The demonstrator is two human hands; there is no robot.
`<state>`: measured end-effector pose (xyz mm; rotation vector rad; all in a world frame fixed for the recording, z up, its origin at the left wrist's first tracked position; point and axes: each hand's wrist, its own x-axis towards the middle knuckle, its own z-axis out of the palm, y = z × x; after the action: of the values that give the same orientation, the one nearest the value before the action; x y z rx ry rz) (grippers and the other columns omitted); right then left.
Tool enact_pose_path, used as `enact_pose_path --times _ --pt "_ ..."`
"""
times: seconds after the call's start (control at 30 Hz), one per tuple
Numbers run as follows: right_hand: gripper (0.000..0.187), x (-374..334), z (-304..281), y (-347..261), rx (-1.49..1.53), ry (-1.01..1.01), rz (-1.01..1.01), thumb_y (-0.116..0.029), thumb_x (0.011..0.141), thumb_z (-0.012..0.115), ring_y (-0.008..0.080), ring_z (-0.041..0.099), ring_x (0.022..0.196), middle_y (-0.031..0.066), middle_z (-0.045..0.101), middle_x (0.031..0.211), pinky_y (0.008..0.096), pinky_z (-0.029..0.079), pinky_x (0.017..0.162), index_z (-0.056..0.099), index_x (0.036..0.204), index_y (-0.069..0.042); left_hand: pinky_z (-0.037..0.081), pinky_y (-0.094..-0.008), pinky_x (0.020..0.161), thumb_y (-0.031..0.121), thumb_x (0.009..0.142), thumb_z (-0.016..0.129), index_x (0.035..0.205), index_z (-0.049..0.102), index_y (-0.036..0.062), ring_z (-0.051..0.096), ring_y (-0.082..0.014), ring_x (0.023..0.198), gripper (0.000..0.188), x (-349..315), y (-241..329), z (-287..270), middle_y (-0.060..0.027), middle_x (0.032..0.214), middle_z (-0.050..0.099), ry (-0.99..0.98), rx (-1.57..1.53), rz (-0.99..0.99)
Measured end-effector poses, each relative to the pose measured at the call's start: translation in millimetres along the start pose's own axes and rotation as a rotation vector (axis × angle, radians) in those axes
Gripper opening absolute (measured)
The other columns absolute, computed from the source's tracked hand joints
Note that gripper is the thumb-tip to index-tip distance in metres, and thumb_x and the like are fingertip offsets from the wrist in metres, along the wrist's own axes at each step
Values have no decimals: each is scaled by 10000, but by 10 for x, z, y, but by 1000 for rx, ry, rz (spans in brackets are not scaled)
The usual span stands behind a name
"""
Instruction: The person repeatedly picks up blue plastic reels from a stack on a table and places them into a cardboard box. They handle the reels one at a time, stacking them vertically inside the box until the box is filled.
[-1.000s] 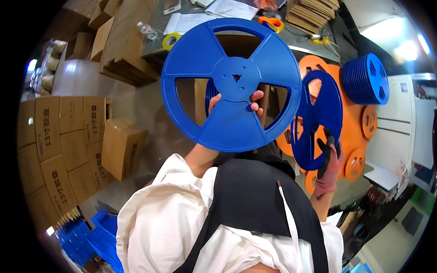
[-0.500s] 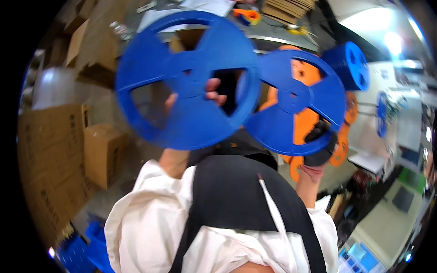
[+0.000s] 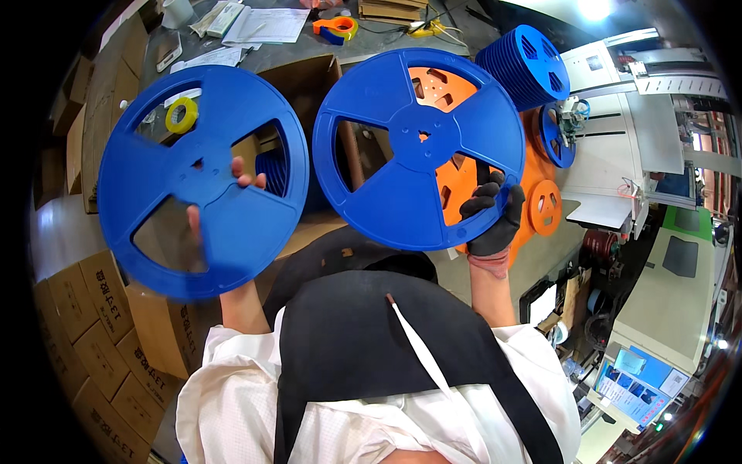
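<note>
A blue plastic reel [image 3: 166,189] with three wide cutouts is held up on the left. My bare left hand [image 3: 241,172] grips it from behind, fingertips showing through two cutouts; the palm is hidden. A second blue reel [image 3: 386,185] of the same kind faces me on the right. My right hand [image 3: 498,228], in a black glove, has its fingers hooked through a cutout and wrapped round the lower right rim. A narrow gap separates the reels. Behind them stands an open cardboard box [image 3: 328,81] with more blue reels [image 3: 268,172] inside.
A stack of blue reels [image 3: 514,73] lies beyond my right hand, above orange reels [image 3: 545,207]. On the grey table [image 3: 301,58] are papers [image 3: 267,25], a yellow tape roll [image 3: 181,115] and an orange tape dispenser [image 3: 336,29]. Cartons [image 3: 104,332] are stacked at left; machinery [image 3: 618,147] fills the right.
The left reel has moved left and down, away from the right one, which it touched or overlapped in view. The right reel shows larger and further left. The whole view has shifted.
</note>
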<state>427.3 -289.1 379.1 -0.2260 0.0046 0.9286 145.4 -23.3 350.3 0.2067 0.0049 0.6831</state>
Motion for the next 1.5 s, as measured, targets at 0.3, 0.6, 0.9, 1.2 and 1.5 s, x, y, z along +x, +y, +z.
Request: enact_pose_path --times 0.3,0.6,0.9,1.2,1.5 --pt "416 103 323 367 -348 45 -32 -351 939 538 217 649 879 84 629 1097 319 547 720 535 1189 -18 427 -383 954 162 773 671 1390 335 77 555 -251 1072 707 244 -552 -25 -146 1157 573 425 807 -135" --pt "437 57 552 1085 -1032 31 -10 -259 923 509 216 581 1009 136 578 1147 328 457 889 468 1290 -25 419 -389 978 118 762 721 1506 84 326 495 -263 1151 1002 384 -877 -93 -152 1299 444 261 1014 -184" --pt "724 373 948 1426 -1444 -482 144 -362 760 698 278 426 1256 165 457 1319 363 309 1061 426 1327 -2 366 -395 1068 361 938 478 1392 353 53 452 -235 1266 563 187 -798 88 -98 1368 459 168 259 -274" --pt "422 592 380 791 -1150 120 -124 -344 995 406 226 522 1160 111 502 1329 375 400 980 478 1294 -55 464 -458 975 465 788 638 1299 453 21 549 -312 1135 702 96 -587 -206 -145 1210 543 91 -251 -332" --pt "390 755 -244 806 -1020 327 100 -313 994 420 201 535 1095 77 528 1272 359 409 944 487 1277 -54 469 -456 971 389 873 544 1321 436 -45 571 -317 1131 633 41 -319 -609 -186 1208 572 409 -112 -223"
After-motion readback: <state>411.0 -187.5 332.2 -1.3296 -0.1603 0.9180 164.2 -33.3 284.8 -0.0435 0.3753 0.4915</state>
